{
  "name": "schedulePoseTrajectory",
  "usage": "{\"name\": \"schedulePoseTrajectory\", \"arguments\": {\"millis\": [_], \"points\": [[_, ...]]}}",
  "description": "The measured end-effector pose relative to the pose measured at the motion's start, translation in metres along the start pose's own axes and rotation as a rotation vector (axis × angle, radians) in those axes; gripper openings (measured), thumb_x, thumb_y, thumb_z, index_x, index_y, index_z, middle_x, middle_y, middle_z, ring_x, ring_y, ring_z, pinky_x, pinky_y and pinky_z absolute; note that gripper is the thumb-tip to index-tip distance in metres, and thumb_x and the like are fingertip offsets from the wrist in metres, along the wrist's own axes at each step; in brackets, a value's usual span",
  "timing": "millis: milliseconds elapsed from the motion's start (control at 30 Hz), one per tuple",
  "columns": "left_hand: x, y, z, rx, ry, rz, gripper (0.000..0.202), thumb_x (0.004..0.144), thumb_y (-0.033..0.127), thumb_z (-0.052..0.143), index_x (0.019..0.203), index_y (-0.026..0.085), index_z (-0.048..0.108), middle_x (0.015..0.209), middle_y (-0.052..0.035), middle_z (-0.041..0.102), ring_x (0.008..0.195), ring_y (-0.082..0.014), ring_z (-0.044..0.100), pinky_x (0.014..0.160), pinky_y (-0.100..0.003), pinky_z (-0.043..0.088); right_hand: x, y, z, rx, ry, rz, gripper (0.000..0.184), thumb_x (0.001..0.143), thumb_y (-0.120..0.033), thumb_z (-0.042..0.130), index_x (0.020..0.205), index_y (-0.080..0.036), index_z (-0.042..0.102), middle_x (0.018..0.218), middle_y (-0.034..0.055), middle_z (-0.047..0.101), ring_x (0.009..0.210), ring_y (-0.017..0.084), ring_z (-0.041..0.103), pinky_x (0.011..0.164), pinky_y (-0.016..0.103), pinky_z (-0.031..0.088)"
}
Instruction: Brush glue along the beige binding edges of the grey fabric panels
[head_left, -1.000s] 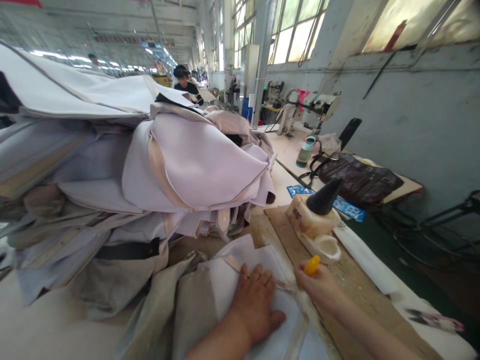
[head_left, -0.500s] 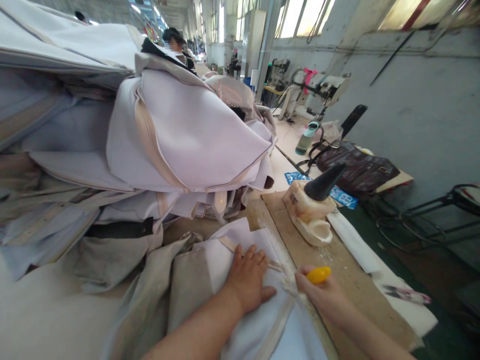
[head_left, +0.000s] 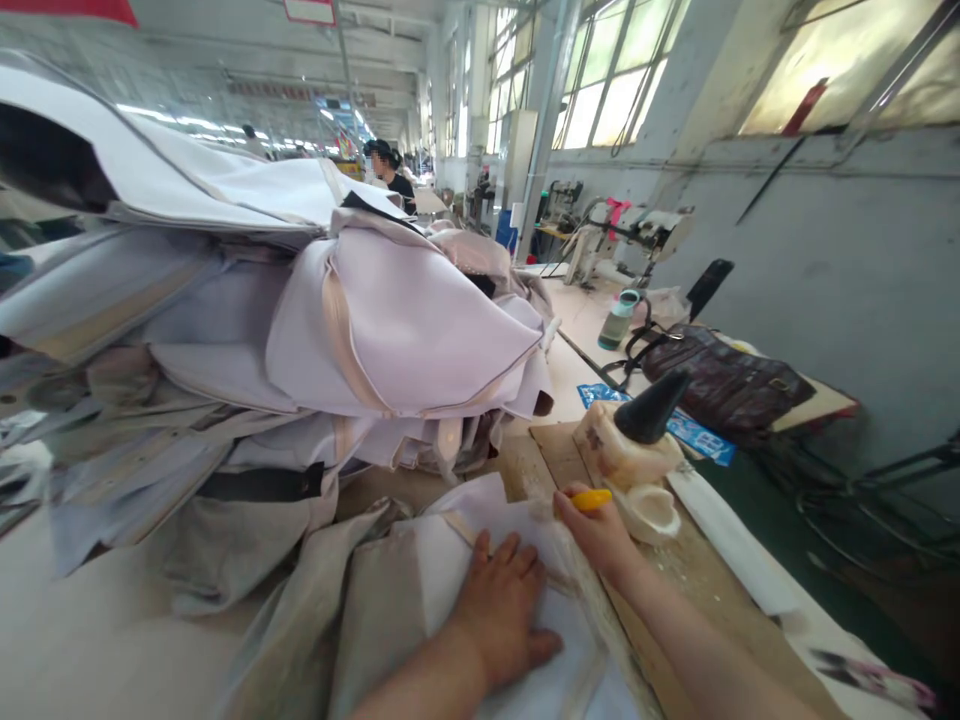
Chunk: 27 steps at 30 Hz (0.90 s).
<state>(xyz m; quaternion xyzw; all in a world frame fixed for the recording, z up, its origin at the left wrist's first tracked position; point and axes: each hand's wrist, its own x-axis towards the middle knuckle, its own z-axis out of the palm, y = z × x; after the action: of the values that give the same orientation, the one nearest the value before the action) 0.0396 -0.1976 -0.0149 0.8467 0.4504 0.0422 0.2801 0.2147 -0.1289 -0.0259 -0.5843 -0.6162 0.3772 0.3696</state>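
Note:
My left hand lies flat, fingers stretched out, on a white fabric piece with a beige edge strip. My right hand is closed around a small yellow-handled tool and sits at the fabric's far right edge, just in front of a crusted cream-coloured glue pot with a black cone nozzle. Both rest over a brown cardboard sheet on the table.
A tall heap of pale lilac and beige fabric pieces fills the left and centre. A brown bag, a green bottle and sewing machines stand at the right. A person works far back.
My right hand with the yellow tool has slid forward along the fabric's edge toward the glue pot. My left hand stays pressed flat on the fabric.

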Motion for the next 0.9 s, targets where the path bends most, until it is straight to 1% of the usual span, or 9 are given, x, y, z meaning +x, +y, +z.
{"name": "schedulePoseTrajectory", "arguments": {"millis": [167, 233, 300, 367, 433, 633, 700, 833, 900], "points": [[-0.002, 0.013, -0.013, 0.007, -0.040, -0.034, 0.059, 0.077, 0.050, 0.048, 0.129, 0.023, 0.038, 0.138, -0.0048, 0.033, 0.131, -0.0260, 0.014, 0.105, -0.052, -0.002, -0.080, -0.007, -0.033, -0.130, -0.115, 0.185, 0.026, 0.074, -0.033, 0.046, 0.053, -0.019, 0.039, 0.049, -0.0048, 0.034, 0.049, 0.011, 0.038, 0.047, 0.023, 0.029], [-0.011, 0.029, -0.017, 0.000, -0.044, -0.002, 0.051, 0.080, 0.047, 0.045, 0.125, 0.024, 0.043, 0.137, -0.0047, 0.035, 0.130, -0.0266, 0.016, 0.104, -0.054, -0.001, -0.088, -0.013, -0.038, -0.140, -0.101, 0.183, 0.025, 0.075, -0.033, 0.045, 0.054, -0.019, 0.040, 0.050, -0.0047, 0.035, 0.050, 0.012, 0.039, 0.048, 0.023, 0.030], [-0.025, 0.046, -0.017, -0.038, -0.103, 0.068, 0.041, 0.082, 0.048, 0.042, 0.115, 0.026, 0.051, 0.128, -0.0052, 0.046, 0.124, -0.0273, 0.029, 0.102, -0.057, 0.008, -0.082, -0.018, -0.038, -0.128, -0.046, 0.106, 0.025, 0.077, -0.034, 0.044, 0.058, -0.019, 0.044, 0.055, -0.0039, 0.039, 0.054, 0.012, 0.041, 0.052, 0.023, 0.032], [-0.039, 0.060, -0.011, -0.072, -0.163, 0.101, 0.037, 0.083, 0.049, 0.040, 0.108, 0.027, 0.055, 0.117, -0.0059, 0.054, 0.115, -0.0270, 0.039, 0.098, -0.060, 0.017, -0.075, -0.018, -0.035, -0.115, -0.008, 0.063, 0.025, 0.078, -0.036, 0.044, 0.061, -0.019, 0.048, 0.058, -0.0033, 0.042, 0.058, 0.013, 0.043, 0.054, 0.023, 0.034], [-0.048, 0.067, -0.003, -0.078, -0.172, 0.081, 0.037, 0.084, 0.049, 0.040, 0.112, 0.027, 0.052, 0.117, -0.0063, 0.053, 0.115, -0.0275, 0.039, 0.095, -0.062, 0.020, -0.081, -0.013, -0.033, -0.090, -0.016, 0.104, 0.025, 0.078, -0.037, 0.045, 0.061, -0.019, 0.048, 0.057, -0.0038, 0.041, 0.057, 0.013, 0.042, 0.053, 0.023, 0.034], [-0.048, 0.062, 0.012, -0.071, -0.166, 0.066, 0.038, 0.087, 0.045, 0.037, 0.120, 0.027, 0.045, 0.129, -0.0055, 0.044, 0.125, -0.0282, 0.027, 0.097, -0.064, 0.014, -0.155, 0.005, -0.047, -0.075, -0.064, 0.333, 0.026, 0.077, -0.034, 0.047, 0.057, -0.019, 0.041, 0.055, -0.0051, 0.035, 0.054, 0.012, 0.039, 0.051, 0.022, 0.032], [-0.047, 0.061, 0.012, -0.062, -0.165, 0.070, 0.035, 0.089, 0.042, 0.033, 0.118, 0.027, 0.046, 0.128, -0.0056, 0.045, 0.124, -0.0282, 0.028, 0.096, -0.064, 0.015, -0.155, 0.001, -0.050, -0.089, -0.055, 0.348, 0.026, 0.077, -0.035, 0.046, 0.056, -0.019, 0.041, 0.054, -0.0051, 0.035, 0.053, 0.012, 0.039, 0.050, 0.023, 0.031], [-0.047, 0.064, 0.014, -0.017, -0.135, 0.074, 0.032, 0.091, 0.036, 0.030, 0.116, 0.028, 0.048, 0.125, -0.0048, 0.048, 0.123, -0.0277, 0.030, 0.095, -0.064, 0.017, -0.120, -0.015, -0.041, -0.086, 0.013, 0.230, 0.023, 0.077, -0.034, 0.044, 0.060, -0.019, 0.047, 0.058, -0.0029, 0.043, 0.059, 0.013, 0.044, 0.055, 0.023, 0.034], [-0.047, 0.065, 0.016, -0.002, -0.126, 0.080, 0.031, 0.091, 0.034, 0.031, 0.117, 0.028, 0.047, 0.125, -0.0047, 0.048, 0.123, -0.0277, 0.030, 0.095, -0.063, 0.018, -0.117, -0.017, -0.038, -0.067, 0.029, 0.221, 0.023, 0.076, -0.035, 0.043, 0.060, -0.019, 0.047, 0.057, -0.0029, 0.044, 0.058, 0.013, 0.044, 0.055, 0.023, 0.035]]}}
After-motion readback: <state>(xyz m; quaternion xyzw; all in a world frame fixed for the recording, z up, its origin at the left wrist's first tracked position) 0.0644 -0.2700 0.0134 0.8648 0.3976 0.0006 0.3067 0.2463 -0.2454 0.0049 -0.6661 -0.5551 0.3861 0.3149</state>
